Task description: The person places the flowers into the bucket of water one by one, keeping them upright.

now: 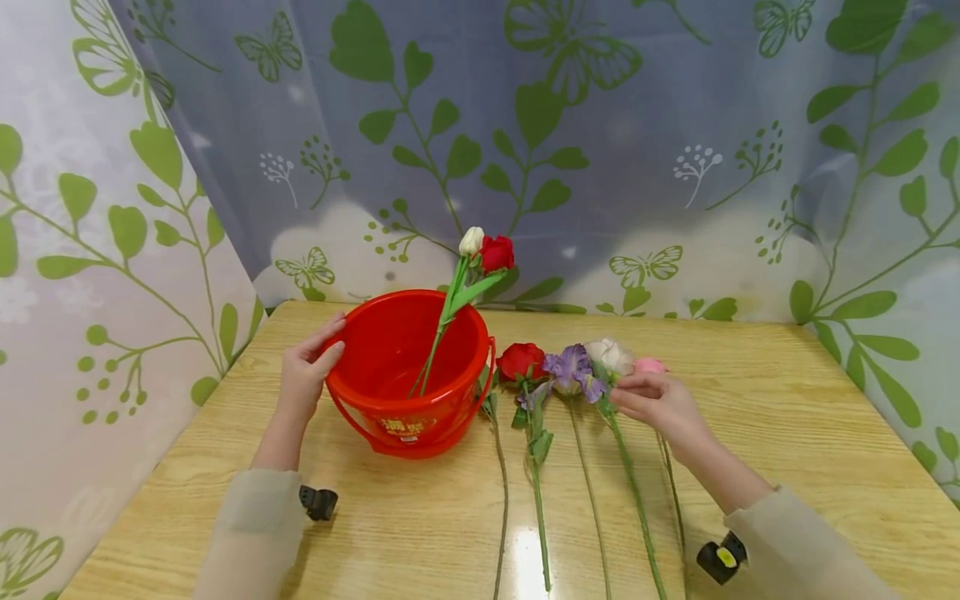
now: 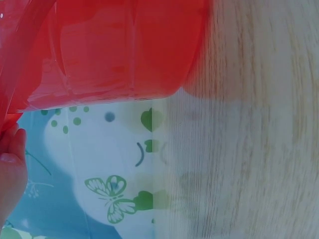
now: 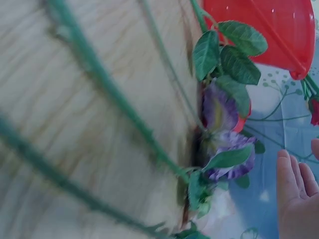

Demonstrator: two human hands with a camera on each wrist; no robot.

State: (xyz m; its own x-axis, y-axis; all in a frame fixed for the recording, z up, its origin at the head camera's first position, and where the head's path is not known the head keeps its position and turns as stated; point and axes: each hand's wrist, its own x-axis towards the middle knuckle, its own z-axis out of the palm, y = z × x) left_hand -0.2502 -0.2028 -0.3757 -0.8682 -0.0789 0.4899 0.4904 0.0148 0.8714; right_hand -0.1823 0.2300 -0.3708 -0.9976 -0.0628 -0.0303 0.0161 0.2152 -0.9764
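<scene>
My left hand point(image 1: 303, 371) touches the left side of the red bucket point(image 1: 408, 429), its fingers and thumb along the rim. In the left wrist view, the same hand point(image 2: 11, 172) shows only partly, beside the bucket point(image 2: 99, 50). A white tulip point(image 1: 472, 242) and a red flower point(image 1: 497, 253) stand slanted inside, blooms above the rim. Over the white rose point(image 1: 609, 357) hovers my right hand point(image 1: 667, 408), partly covering a pink flower point(image 1: 650, 365). The right wrist view shows this hand point(image 3: 299, 194) with straight fingers, holding nothing.
Between bucket and right hand lie a red rose point(image 1: 521, 362) and a purple iris point(image 1: 572, 371), stems pointing toward me. Another thin stem point(image 1: 502, 475) lies closest to the bucket. The wooden table point(image 1: 187, 500) ends at a patterned curtain point(image 1: 600, 167) behind.
</scene>
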